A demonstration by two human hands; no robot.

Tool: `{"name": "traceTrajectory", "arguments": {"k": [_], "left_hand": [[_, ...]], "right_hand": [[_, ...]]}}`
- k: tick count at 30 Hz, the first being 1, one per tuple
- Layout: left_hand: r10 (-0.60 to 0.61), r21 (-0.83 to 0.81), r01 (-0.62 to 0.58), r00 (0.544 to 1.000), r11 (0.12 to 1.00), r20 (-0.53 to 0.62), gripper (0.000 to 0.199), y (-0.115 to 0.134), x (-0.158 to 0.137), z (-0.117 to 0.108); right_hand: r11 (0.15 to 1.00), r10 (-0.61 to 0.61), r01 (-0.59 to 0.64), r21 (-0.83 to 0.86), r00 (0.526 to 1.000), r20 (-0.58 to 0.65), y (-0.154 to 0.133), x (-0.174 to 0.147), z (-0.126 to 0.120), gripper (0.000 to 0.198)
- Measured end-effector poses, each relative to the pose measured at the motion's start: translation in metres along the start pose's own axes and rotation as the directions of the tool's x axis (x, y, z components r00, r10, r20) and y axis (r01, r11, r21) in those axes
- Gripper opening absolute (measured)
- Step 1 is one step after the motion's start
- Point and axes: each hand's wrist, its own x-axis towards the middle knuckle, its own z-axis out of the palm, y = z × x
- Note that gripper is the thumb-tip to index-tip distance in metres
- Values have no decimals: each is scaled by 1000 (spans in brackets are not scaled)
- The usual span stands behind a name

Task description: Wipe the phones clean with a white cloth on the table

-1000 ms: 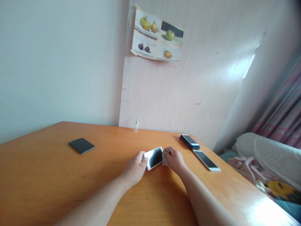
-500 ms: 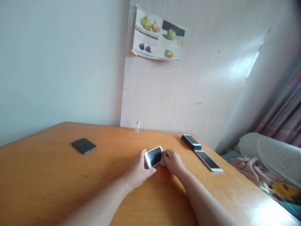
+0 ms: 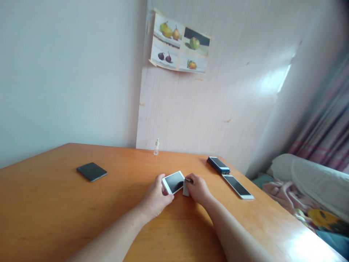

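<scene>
My left hand (image 3: 156, 198) grips a white smartphone (image 3: 173, 182) by its left end, thumb along the lower edge and fingers at the upper left corner. The phone is tilted above the table, its dark screen facing me. At the phone's right end, my right hand (image 3: 198, 188) is closed on a pale grey cloth (image 3: 185, 189), whose end hangs below the fingers. Something small and dark shows at those fingertips, too small to make out.
On the wooden table (image 3: 114, 203) a dark phone-like device (image 3: 92, 171) lies at the left. A small clear pump bottle (image 3: 156, 147) stands at the back. To the right are a stack of phones (image 3: 218, 165) and a white phone (image 3: 238, 187). Bedding (image 3: 286, 196) lies beyond the right edge.
The whole view has shifted slightly. My right hand with the cloth has moved off the screen to the phone's right edge. My left hand still holds the phone.
</scene>
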Motion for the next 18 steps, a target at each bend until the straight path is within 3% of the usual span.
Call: {"name": "traceTrajectory", "arguments": {"k": [3, 8, 12, 16, 18], "left_hand": [[-4, 7, 4, 1000, 1000, 8, 74, -4, 1, -1], [-23, 249, 29, 999, 968, -24, 66, -1, -1, -6], [-41, 441, 35, 999, 897, 5, 56, 12, -4, -11], [27, 582, -44, 999, 812, 38, 52, 18, -8, -12], [43, 636, -66, 998, 769, 51, 54, 16, -9, -11]], "right_hand": [[999, 27, -27, 21, 1000, 10, -1, -1, 3, 20], [999, 4, -5, 47, 1000, 9, -2, -1, 1, 19], [996, 38, -31, 87, 996, -81, 2, 2, -6, 17], [984, 89, -59, 168, 980, -178, 6, 4, -4, 19], [989, 60, -36, 141, 983, -173, 7, 3, -1, 19]]}}
